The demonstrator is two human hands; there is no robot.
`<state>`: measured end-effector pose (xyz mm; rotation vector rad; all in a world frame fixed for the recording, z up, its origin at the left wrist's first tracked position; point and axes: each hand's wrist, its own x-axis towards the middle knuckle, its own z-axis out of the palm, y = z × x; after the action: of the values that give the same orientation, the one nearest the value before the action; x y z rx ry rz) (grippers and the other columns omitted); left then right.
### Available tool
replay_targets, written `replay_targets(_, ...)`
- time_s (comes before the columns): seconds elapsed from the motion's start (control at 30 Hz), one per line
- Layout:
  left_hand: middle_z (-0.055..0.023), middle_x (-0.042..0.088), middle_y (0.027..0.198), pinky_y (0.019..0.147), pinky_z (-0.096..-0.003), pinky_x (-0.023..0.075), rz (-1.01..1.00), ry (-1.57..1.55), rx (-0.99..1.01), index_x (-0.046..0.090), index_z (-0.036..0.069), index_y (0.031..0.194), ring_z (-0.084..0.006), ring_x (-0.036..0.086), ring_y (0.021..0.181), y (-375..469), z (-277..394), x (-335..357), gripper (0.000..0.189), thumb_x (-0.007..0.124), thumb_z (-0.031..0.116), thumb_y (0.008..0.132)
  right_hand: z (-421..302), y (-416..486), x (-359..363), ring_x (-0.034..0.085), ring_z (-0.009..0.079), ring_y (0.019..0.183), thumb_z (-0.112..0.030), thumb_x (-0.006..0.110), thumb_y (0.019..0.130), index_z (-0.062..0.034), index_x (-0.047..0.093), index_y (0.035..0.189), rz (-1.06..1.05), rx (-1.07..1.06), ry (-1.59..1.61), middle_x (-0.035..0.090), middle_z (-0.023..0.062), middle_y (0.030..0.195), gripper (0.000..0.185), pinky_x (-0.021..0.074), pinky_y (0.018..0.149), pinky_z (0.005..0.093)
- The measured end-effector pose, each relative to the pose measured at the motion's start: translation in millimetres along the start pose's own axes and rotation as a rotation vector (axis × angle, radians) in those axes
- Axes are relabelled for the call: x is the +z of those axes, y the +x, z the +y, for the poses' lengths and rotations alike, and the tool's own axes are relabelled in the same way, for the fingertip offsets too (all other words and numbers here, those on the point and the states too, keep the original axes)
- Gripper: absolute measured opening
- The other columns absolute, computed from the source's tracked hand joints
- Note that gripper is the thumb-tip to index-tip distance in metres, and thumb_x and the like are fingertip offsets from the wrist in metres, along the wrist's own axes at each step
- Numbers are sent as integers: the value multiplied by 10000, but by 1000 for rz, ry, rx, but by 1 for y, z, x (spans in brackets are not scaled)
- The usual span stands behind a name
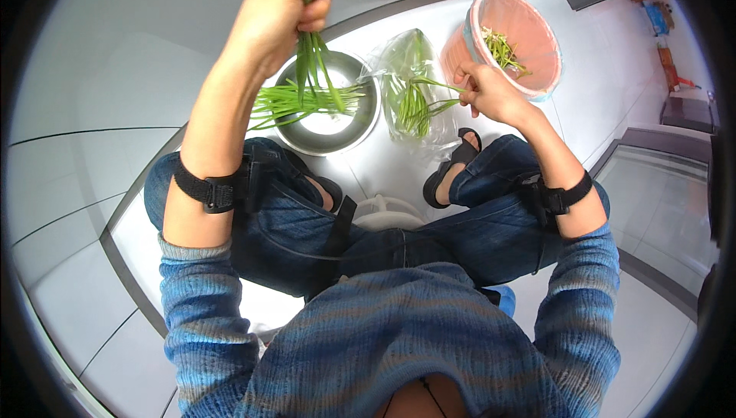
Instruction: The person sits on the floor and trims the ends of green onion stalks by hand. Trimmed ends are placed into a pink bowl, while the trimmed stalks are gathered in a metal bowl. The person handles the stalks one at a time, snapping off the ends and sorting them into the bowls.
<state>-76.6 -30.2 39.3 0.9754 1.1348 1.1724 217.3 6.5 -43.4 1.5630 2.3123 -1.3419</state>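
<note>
My left hand [293, 1] is raised at the top, closed around a bunch of green leafy stalks [313, 67] that look like garlic chives. Their ends hang over a steel bowl [368, 122], across which more green stalks [299, 101] lie, sticking out past its left rim. My right hand [480, 93] pinches a few long green blades [443, 104] between thumb and fingers, above the right side of a clear plastic bag [414, 53]. More green stalks [413, 110] lie at the bag, joining those blades.
A pink bin [460, 53] with a clear liner and trimmed stalk scraps [500, 50] stands behind my right hand. My sandalled feet are on the tiled floor beside the bowl and bag. Part of a white stool [388, 219] shows between my legs. Grey cabinet panels [132, 32] rise at the left.
</note>
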Motion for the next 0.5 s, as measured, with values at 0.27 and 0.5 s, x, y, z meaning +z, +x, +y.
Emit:
replay_targets(0.27,111,391,613,553,-194,309,-202,478,104,667,76,1031,-24,393,587,4,-40,36,244,681,138,796,-44,-30,-39,546,299,653,10,617,758,11,513,893,17,-295,-213,532,141,670,170,428,615,386)
replay_targets(0.5,-22,614,750,705,-268,433,-356,601,81,658,43,1046,-92,533,711,10,-56,59,266,673,170,813,-70,-32,-49,561,283,661,8,618,784,14,517,923,50,-490,-248,571,135,704,172,440,613,360)
